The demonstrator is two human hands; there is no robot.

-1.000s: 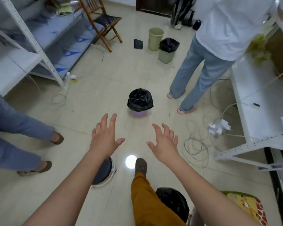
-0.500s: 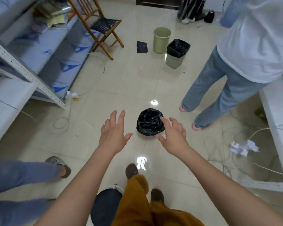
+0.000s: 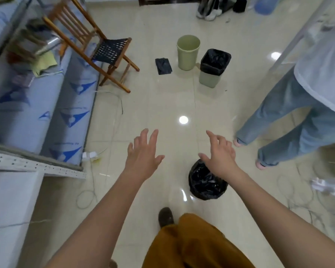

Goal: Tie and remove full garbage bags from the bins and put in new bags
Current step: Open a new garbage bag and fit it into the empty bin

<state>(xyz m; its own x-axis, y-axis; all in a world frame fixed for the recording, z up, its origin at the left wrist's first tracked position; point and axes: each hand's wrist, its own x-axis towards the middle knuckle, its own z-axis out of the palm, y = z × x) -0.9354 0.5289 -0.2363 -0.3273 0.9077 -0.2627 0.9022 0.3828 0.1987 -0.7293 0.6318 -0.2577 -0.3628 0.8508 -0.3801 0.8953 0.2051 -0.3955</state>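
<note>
Glossy tiled floor (image 3: 162, 105), light glare spots, cables trailing loose. Far left a metal rack (image 3: 37, 167) with blue-printed mattresses (image 3: 27, 113), clutter on top; a wooden chair (image 3: 97, 49) stands just beside it. Mid-floor, far end: a folded dark bag (image 3: 163, 66) lying flat, probably a spare liner put near the bins for refitting. Next to it a green bin (image 3: 188, 52) with no liner, likely waiting for a new one, then a square bin (image 3: 214, 67) with a black liner folded over its rim. Near side: left hand (image 3: 142, 157) held out, fingers spread, holding nothing. Right hand (image 3: 219, 155) likewise empty and spread, palm down, above the near edge of a black-bagged bin (image 3: 207, 182) on the floor; not touching as far as I can tell. Bag mouth looks open, untied. Both arms reach forward, seemingly for the bag rim to gather it. Wearer's shoe (image 3: 165, 217) and orange trousers (image 3: 191, 244) below. Right: a bystander in jeans (image 3: 282, 120), crumpled paper (image 3: 329, 187) by more cables.
</note>
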